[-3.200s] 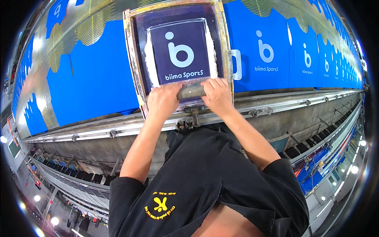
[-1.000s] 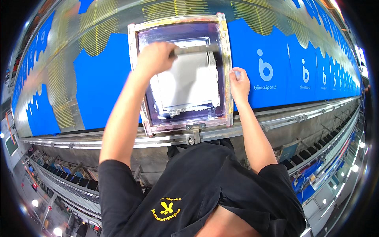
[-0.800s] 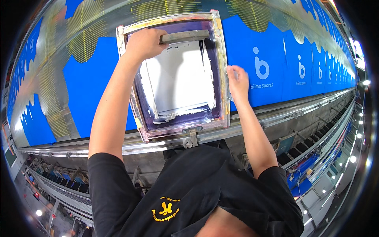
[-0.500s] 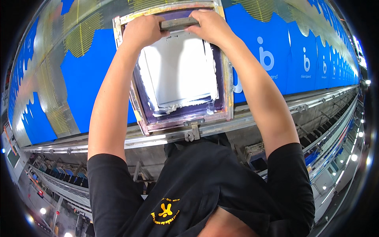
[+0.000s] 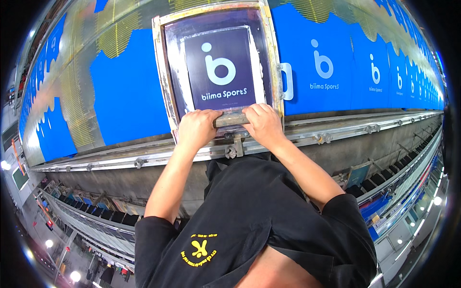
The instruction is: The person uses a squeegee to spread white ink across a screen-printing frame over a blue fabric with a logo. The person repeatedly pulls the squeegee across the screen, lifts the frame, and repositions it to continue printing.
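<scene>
Both hands grip a squeegee point(image 5: 229, 118) across its grey-brown handle, at the near end of a screen-printing frame point(image 5: 206, 12). My left hand point(image 5: 198, 127) is wrapped round its left end and my right hand point(image 5: 263, 124) round its right end. Dark mesh point(image 5: 240, 45) fills the frame, with a pale round logo and lettering showing in its middle. White ink point(image 5: 258, 72) lines the sides of the printing area. The squeegee's blade is hidden by its handle and my fingers.
Blue fabric pieces point(image 5: 127, 81) lie along the long table, those on the right point(image 5: 297, 43) bearing white logos. A white handle point(image 5: 288, 81) juts from the frame's right side. A metal rail point(image 5: 307, 137) with clamps point(image 5: 234, 150) runs along the near edge.
My hands have drawn the squeegee from the frame's far end to its near end. The white ink covering the middle has gone from there, baring the logo on the mesh.
</scene>
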Tool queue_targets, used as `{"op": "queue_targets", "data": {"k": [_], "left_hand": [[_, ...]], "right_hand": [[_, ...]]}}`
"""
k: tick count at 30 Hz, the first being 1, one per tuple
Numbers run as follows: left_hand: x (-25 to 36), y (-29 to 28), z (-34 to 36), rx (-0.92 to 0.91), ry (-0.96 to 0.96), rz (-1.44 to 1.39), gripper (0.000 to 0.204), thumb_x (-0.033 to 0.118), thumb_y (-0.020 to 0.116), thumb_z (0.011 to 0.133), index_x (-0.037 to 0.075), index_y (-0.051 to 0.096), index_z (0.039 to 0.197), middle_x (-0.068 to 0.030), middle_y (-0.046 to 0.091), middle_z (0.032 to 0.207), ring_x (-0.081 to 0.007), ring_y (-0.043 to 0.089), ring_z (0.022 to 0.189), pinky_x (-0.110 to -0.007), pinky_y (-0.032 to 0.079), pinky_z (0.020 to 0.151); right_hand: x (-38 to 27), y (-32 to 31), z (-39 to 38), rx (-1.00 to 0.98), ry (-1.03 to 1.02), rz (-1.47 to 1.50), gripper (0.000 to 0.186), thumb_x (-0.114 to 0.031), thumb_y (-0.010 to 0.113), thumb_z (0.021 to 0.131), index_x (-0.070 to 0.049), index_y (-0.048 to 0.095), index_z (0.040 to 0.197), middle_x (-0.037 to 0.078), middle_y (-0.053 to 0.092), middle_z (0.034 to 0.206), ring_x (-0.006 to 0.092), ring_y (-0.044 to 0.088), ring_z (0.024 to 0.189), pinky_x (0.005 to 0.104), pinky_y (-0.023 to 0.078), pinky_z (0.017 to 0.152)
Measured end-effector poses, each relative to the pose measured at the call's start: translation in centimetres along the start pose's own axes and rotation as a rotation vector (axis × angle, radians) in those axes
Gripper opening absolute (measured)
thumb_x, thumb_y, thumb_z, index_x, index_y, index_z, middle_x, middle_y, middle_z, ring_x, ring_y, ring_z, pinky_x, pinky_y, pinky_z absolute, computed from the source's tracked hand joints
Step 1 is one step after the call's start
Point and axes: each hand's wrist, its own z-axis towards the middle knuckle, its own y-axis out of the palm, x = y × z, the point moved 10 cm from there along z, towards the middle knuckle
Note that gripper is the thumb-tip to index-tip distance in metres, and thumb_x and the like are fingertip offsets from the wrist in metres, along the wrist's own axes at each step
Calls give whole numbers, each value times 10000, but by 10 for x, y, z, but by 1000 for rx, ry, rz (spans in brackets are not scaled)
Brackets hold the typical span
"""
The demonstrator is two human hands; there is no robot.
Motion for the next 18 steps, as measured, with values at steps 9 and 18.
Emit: {"op": "queue_targets", "data": {"k": [9, 18], "left_hand": [[-50, -74, 136, -121, -49, 140, 307, 444, 815, 884, 256, 816, 1127, -99, 801, 947, -339, 773, 941, -491, 610, 840], [-85, -87, 188, 11, -22, 65, 331, 343, 820, 867, 268, 810, 1189, -81, 809, 1040, -343, 767, 990, -482, 608, 860]], "right_hand": [[169, -80, 15, 527, 687, 68, 446, -378, 752, 1020, -72, 712, 1341, 184, 665, 1282, 261, 653, 1063, 386, 544, 897], [188, -41, 27, 394, 840, 734, 397, -309, 726, 1059, -58, 656, 1358, -65, 513, 758, 25, 413, 566, 234, 316, 483]]}}
